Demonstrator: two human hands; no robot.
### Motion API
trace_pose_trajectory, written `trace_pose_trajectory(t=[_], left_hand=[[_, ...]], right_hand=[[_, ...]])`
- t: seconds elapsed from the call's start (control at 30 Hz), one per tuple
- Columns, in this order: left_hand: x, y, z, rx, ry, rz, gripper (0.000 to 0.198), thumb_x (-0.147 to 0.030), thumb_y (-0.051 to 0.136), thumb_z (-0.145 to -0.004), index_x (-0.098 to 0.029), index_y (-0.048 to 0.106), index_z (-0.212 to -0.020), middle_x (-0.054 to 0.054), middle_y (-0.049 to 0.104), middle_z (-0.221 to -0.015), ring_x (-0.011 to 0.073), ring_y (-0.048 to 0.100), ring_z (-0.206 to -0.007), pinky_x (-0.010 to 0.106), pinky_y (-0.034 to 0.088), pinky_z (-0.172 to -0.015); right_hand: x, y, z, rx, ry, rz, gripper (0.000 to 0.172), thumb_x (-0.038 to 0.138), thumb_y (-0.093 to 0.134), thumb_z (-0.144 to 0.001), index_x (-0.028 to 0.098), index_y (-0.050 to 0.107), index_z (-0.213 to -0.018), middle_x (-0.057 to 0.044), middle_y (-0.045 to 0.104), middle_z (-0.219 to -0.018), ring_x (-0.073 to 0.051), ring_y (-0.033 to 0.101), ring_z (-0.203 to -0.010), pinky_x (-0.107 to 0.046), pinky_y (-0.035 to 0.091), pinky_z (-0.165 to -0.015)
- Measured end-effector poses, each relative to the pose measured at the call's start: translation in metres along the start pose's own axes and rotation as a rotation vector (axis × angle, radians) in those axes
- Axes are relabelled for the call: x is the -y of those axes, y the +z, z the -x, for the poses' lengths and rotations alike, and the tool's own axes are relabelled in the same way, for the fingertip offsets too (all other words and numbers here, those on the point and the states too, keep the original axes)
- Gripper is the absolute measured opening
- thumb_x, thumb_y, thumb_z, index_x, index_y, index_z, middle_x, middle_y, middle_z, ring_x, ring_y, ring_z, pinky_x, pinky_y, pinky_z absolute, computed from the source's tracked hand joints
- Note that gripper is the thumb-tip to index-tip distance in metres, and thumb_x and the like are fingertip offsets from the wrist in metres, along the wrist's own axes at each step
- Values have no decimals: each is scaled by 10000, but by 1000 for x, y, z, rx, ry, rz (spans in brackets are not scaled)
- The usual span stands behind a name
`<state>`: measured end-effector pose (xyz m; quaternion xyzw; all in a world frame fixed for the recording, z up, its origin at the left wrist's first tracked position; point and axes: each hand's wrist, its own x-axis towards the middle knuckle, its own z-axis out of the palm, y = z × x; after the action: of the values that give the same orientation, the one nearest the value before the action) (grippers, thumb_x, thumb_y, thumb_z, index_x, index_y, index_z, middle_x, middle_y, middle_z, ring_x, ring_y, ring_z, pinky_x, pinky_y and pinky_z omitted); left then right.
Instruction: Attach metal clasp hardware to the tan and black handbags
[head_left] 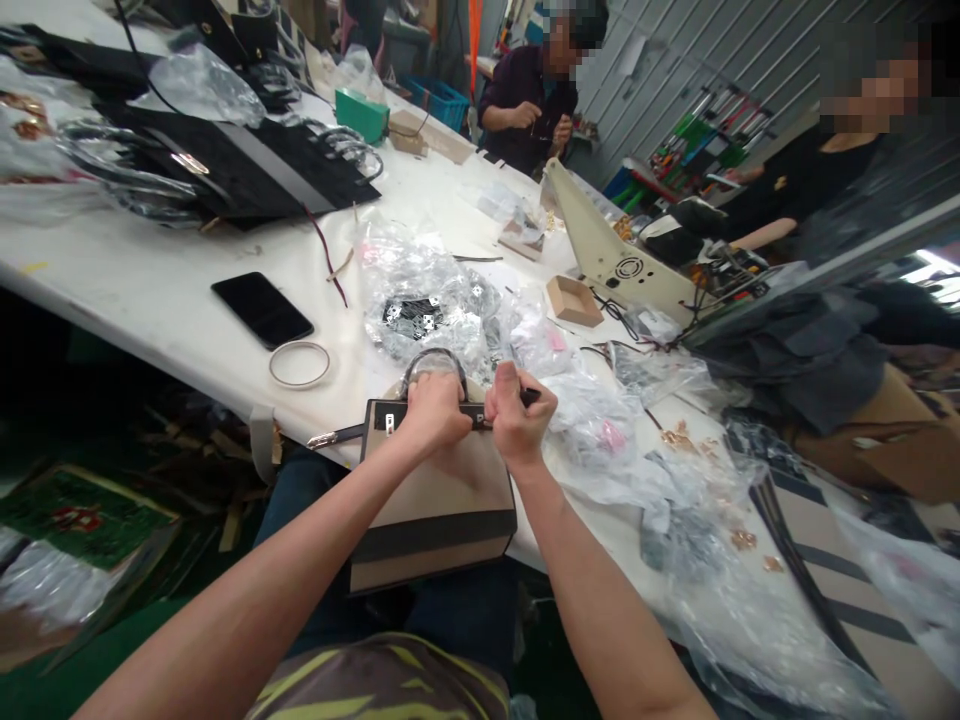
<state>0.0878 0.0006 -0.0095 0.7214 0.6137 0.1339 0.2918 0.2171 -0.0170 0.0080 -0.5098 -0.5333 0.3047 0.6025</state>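
Note:
A beige handbag [442, 490] with a dark band and black trim rests on my lap against the table edge. My left hand [435, 408] is closed over its top edge, just below the curved black handle [435, 358]. A black strap [346, 435] with a metal tip sticks out on the left and runs along the top of the bag. Silver hardware [390, 424] shows on that upper edge. At the bag's top right corner, my right hand [519, 412] is a fist, thumb up, around the strap's other end; a dark piece pokes out of it.
Beyond the bag lies a plastic bag of small metal parts [412, 310]. A phone [261, 308] and a tape roll [299, 364] are on the left. Black bag pieces [247, 165] pile up farther back. A cardboard tray [574, 300] sits near a beige machine [615, 250]. Two people are across the table.

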Motion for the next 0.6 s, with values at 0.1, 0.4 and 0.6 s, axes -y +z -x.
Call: trace_pose_trajectory(t=[0.1,0.4,0.6], left_hand=[[1,1,0,-21,-19,13,274,-330,820,-794,-230,720,-1028,122,758,-1242,352,638,-1233,434,489,-1037],[2,5,-1,-41,-12,48,269,-326,841,-759,-235,694,-965,103,758,-1199,353,645,-1189,450,494,-988],[3,9,1,-72,-4,56,265,-289,822,-783,-237,670,-994,103,741,-1212,347,628,-1207,441,470,-996]], right_hand=[[9,-1,-24,-27,121,-178,709,737,764,-941,268,388,-564,90,331,-467,-84,322,-366,-290,234,-348],[-3,20,-52,20,226,-136,728,773,786,-895,285,351,-575,104,326,-440,-76,296,-332,-280,200,-305],[-5,8,-14,-27,35,-16,655,695,725,-993,268,430,-593,69,409,-487,-102,400,-399,-291,302,-392]])
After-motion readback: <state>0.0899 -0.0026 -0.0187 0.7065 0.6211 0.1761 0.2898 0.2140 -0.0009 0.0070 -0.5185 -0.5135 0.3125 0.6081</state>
